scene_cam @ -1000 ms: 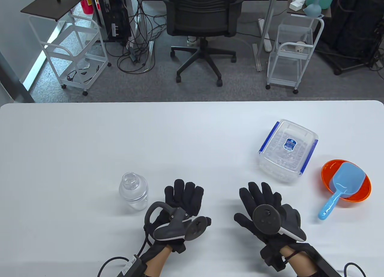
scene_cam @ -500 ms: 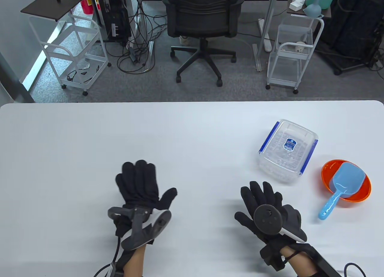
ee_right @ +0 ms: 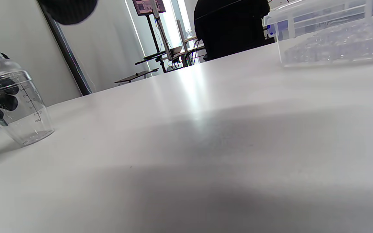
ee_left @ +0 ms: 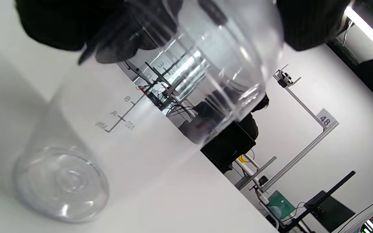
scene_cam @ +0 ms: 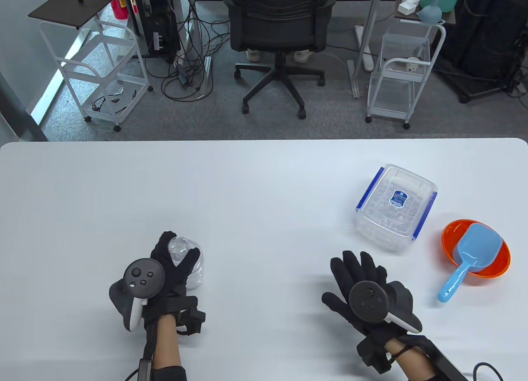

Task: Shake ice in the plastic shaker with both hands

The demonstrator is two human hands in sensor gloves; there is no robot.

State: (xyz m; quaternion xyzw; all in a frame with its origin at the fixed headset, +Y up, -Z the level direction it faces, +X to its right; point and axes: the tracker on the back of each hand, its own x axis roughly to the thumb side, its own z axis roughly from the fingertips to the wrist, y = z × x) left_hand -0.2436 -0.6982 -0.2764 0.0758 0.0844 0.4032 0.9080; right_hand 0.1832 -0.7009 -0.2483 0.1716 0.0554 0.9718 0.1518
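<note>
The clear plastic shaker (scene_cam: 186,262) stood upright on the white table (scene_cam: 255,183), lid on and, far as I could tell, no ice in it at all, so the task looked barely started. The left hand (scene_cam: 167,265) was wrapped around its side with fingers on one side and thumb on the other, while the right hand (scene_cam: 363,280) lay flat and open on the table, holding nothing. My guess: the ice was all in the lidded tub (scene_cam: 396,208) near the blue scoop (scene_cam: 470,255) in the orange bowl (scene_cam: 501,261), so opening, filling, closing and shaking were all left.
</note>
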